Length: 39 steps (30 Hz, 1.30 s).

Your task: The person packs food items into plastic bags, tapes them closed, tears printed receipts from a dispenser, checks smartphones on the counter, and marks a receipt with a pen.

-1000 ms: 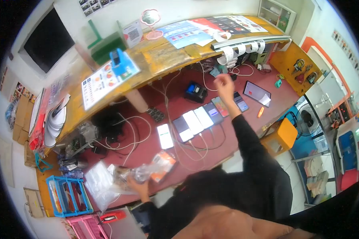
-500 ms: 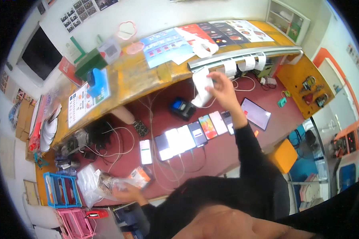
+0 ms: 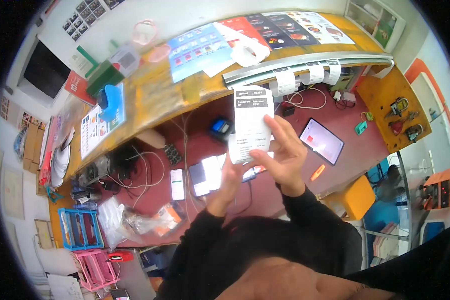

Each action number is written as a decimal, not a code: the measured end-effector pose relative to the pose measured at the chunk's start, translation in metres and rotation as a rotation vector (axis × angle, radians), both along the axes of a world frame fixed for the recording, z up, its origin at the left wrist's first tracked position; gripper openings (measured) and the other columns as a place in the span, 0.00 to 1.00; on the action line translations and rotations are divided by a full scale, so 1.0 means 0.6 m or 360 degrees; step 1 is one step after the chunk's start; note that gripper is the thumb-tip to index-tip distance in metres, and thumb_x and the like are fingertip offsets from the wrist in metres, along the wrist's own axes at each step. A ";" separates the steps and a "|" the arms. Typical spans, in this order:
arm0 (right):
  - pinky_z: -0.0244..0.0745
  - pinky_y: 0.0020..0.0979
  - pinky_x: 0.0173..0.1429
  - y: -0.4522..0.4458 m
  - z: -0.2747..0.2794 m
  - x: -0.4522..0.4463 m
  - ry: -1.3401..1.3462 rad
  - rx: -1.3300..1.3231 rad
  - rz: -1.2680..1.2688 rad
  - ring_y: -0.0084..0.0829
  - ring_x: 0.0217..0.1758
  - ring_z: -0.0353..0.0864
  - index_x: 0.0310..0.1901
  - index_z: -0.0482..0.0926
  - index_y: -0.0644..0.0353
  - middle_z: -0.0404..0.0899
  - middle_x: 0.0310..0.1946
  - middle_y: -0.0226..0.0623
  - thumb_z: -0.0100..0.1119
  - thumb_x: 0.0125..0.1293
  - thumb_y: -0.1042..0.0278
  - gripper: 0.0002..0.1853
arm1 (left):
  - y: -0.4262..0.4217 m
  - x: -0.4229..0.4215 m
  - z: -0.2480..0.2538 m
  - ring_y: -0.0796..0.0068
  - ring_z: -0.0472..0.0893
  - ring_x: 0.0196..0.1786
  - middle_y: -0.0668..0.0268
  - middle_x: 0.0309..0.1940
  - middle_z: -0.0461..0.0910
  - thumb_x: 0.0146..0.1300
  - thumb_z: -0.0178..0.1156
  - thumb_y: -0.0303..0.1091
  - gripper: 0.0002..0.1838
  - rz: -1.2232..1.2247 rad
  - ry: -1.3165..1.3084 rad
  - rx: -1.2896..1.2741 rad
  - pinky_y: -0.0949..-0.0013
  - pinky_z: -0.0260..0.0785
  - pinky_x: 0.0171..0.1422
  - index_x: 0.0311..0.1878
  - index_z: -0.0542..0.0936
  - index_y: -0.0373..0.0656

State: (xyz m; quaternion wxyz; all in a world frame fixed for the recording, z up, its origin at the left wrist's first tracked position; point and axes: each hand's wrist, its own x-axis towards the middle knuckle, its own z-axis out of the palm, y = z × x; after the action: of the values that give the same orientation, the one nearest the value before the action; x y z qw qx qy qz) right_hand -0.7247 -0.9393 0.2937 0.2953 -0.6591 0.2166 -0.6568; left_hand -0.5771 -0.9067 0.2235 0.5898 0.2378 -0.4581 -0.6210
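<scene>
The paper slip (image 3: 251, 120) is raised over the table (image 3: 357, 150), near the middle of the view, with its printed side toward the camera. The right hand (image 3: 285, 155) comes to it from about five o'clock. Its grip is nearly closed: the thumb lies on the lower part of the print, and a finger meets the edge at three o'clock. The left hand (image 3: 230, 177) is at the lower corner, near seven o'clock, with its fingers close together; if it also pinches the paper, I cannot tell.

The slip is, I judge, very light and thin, quite soft and easy to bend. It should need only a small pinch; a strong pull can tear it, and a tight squeeze can crease it. Its face is probably smooth, so a too loose hold could let it slide. The good places for holding are the side edges, at three and nine o'clock, or a lower corner, with the thumb kept off the print. The lower part looks folded or overlapped, but this is not clear.

From the slip, more paper strips (image 3: 285, 81) hang between one and two o'clock, a tablet (image 3: 322, 141) lies between three and four, and a phone (image 3: 177, 184) lies near eight.
</scene>
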 end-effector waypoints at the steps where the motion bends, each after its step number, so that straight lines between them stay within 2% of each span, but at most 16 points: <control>1: 0.78 0.32 0.52 0.004 0.002 -0.001 0.0041 0.0020 -0.0035 0.37 0.57 0.76 0.59 0.73 0.72 0.71 0.59 0.53 0.71 0.48 0.82 0.32 | 0.002 -0.006 0.018 0.59 0.67 0.68 0.54 0.67 0.63 0.54 0.57 0.73 0.56 -0.0028 0.0057 0.0001 0.53 0.64 0.68 0.73 0.51 0.39; 4: 0.77 0.32 0.52 0.011 -0.008 0.009 0.0246 0.0033 0.0006 0.35 0.54 0.79 0.54 0.79 0.67 0.77 0.53 0.48 0.71 0.48 0.81 0.27 | -0.001 -0.015 0.058 0.56 0.66 0.69 0.52 0.68 0.61 0.53 0.58 0.73 0.58 0.0057 0.0171 -0.0182 0.52 0.61 0.71 0.73 0.49 0.39; 6: 0.76 0.31 0.53 0.006 -0.041 0.023 0.0482 -0.0019 0.0207 0.35 0.52 0.80 0.48 0.83 0.63 0.81 0.49 0.44 0.71 0.48 0.80 0.22 | -0.006 -0.018 0.098 0.53 0.72 0.64 0.47 0.65 0.66 0.70 0.52 0.49 0.38 0.0367 0.0124 -0.0085 0.49 0.68 0.66 0.76 0.47 0.47; 9: 0.75 0.32 0.54 -0.010 -0.039 0.029 0.0380 0.0045 0.0369 0.35 0.51 0.81 0.41 0.86 0.59 0.84 0.43 0.40 0.69 0.48 0.80 0.15 | -0.026 0.027 0.047 0.58 0.79 0.49 0.54 0.49 0.76 0.67 0.47 0.27 0.30 0.0810 0.0189 0.0189 0.52 0.74 0.55 0.72 0.56 0.44; 10: 0.74 0.34 0.54 -0.031 -0.043 0.017 0.0286 0.0053 0.0314 0.36 0.51 0.80 0.36 0.85 0.60 0.83 0.44 0.39 0.68 0.49 0.79 0.10 | -0.029 0.034 0.041 0.69 0.77 0.38 0.60 0.41 0.75 0.64 0.50 0.25 0.23 0.0950 0.0519 0.0330 0.65 0.74 0.42 0.63 0.66 0.44; 11: 0.76 0.31 0.50 -0.054 -0.045 -0.002 0.0259 -0.0001 -0.0084 0.32 0.48 0.80 0.36 0.85 0.57 0.82 0.42 0.35 0.68 0.49 0.77 0.10 | -0.033 0.066 0.004 0.78 0.67 0.27 0.68 0.28 0.68 0.63 0.50 0.26 0.06 0.0761 0.0684 0.0051 0.76 0.62 0.31 0.43 0.71 0.46; 12: 0.74 0.33 0.52 -0.096 -0.057 -0.014 0.0194 -0.0219 -0.0616 0.32 0.48 0.78 0.35 0.84 0.59 0.80 0.40 0.34 0.67 0.51 0.77 0.08 | -0.031 0.096 -0.013 0.80 0.61 0.22 0.71 0.21 0.60 0.64 0.48 0.28 0.07 0.0665 0.0725 0.0015 0.76 0.52 0.24 0.29 0.65 0.48; 13: 0.71 0.35 0.55 -0.144 -0.098 -0.022 -0.0345 0.0052 -0.0722 0.36 0.51 0.76 0.39 0.82 0.59 0.78 0.43 0.37 0.67 0.53 0.75 0.10 | -0.022 0.120 -0.029 0.80 0.57 0.18 0.72 0.19 0.58 0.66 0.47 0.39 0.13 0.0578 0.0805 0.0071 0.75 0.49 0.21 0.25 0.62 0.49; 16: 0.72 0.31 0.49 -0.230 -0.123 -0.092 0.0240 0.0232 -0.1356 0.32 0.50 0.75 0.48 0.72 0.59 0.72 0.49 0.41 0.72 0.53 0.71 0.22 | 0.010 0.126 -0.035 0.81 0.55 0.16 0.73 0.17 0.56 0.65 0.48 0.50 0.20 0.0541 0.0828 0.0197 0.74 0.46 0.19 0.23 0.62 0.49; 17: 0.73 0.28 0.47 -0.255 -0.143 -0.107 0.0087 0.0398 -0.0961 0.29 0.47 0.76 0.48 0.71 0.60 0.72 0.48 0.39 0.70 0.54 0.75 0.21 | 0.016 0.122 -0.036 0.81 0.52 0.14 0.74 0.13 0.53 0.66 0.44 0.60 0.27 0.0617 0.0786 0.0354 0.75 0.42 0.18 0.19 0.59 0.50; 20: 0.75 0.21 0.42 -0.220 -0.102 -0.090 -0.0305 0.0695 -0.0137 0.21 0.42 0.78 0.48 0.70 0.63 0.73 0.46 0.35 0.64 0.55 0.85 0.19 | 0.037 0.121 -0.053 0.81 0.49 0.13 0.75 0.11 0.49 0.68 0.42 0.62 0.30 0.0735 0.0677 0.0679 0.75 0.39 0.17 0.16 0.56 0.52; 22: 0.76 0.20 0.42 -0.139 -0.034 -0.068 -0.0200 0.0632 0.0104 0.20 0.47 0.78 0.55 0.73 0.65 0.73 0.54 0.40 0.63 0.55 0.86 0.24 | 0.042 0.127 -0.059 0.82 0.47 0.12 0.76 0.10 0.48 0.71 0.39 0.61 0.30 0.0742 0.0587 0.0683 0.75 0.38 0.16 0.16 0.54 0.53; 24: 0.75 0.19 0.43 -0.080 0.011 -0.058 0.0114 0.0268 0.0052 0.22 0.51 0.78 0.59 0.75 0.66 0.71 0.59 0.43 0.65 0.54 0.86 0.28 | 0.053 0.133 -0.070 0.83 0.48 0.12 0.76 0.10 0.49 0.72 0.39 0.59 0.30 0.0716 0.0539 0.0687 0.75 0.39 0.16 0.16 0.55 0.53; 32: 0.71 0.32 0.60 -0.001 0.052 -0.034 0.0225 -0.0042 0.0074 0.46 0.64 0.74 0.59 0.74 0.70 0.70 0.63 0.58 0.71 0.49 0.78 0.32 | 0.079 0.128 -0.077 0.83 0.49 0.12 0.76 0.11 0.49 0.73 0.38 0.54 0.28 0.0588 0.0602 0.0758 0.76 0.41 0.16 0.16 0.56 0.53; 36: 0.73 0.28 0.56 0.007 0.055 -0.030 0.0376 -0.0417 0.0004 0.38 0.58 0.79 0.65 0.67 0.71 0.72 0.60 0.62 0.72 0.43 0.83 0.43 | 0.087 0.128 -0.088 0.83 0.49 0.12 0.76 0.11 0.49 0.73 0.39 0.54 0.27 0.0534 0.0582 0.0773 0.75 0.42 0.16 0.17 0.56 0.53; 39: 0.79 0.28 0.47 0.019 0.054 -0.029 0.0434 -0.0526 -0.0064 0.41 0.54 0.82 0.63 0.71 0.66 0.71 0.61 0.61 0.74 0.43 0.80 0.40 | 0.093 0.129 -0.095 0.83 0.49 0.12 0.76 0.11 0.50 0.73 0.39 0.54 0.27 0.0511 0.0570 0.0789 0.75 0.43 0.16 0.17 0.56 0.53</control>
State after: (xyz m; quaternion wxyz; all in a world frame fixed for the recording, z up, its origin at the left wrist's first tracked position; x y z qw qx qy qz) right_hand -0.7422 -0.9278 0.3262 0.1380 -0.7769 0.1572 -0.5939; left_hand -0.4997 -0.8509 0.1664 0.6754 0.3302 -0.1393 -0.6444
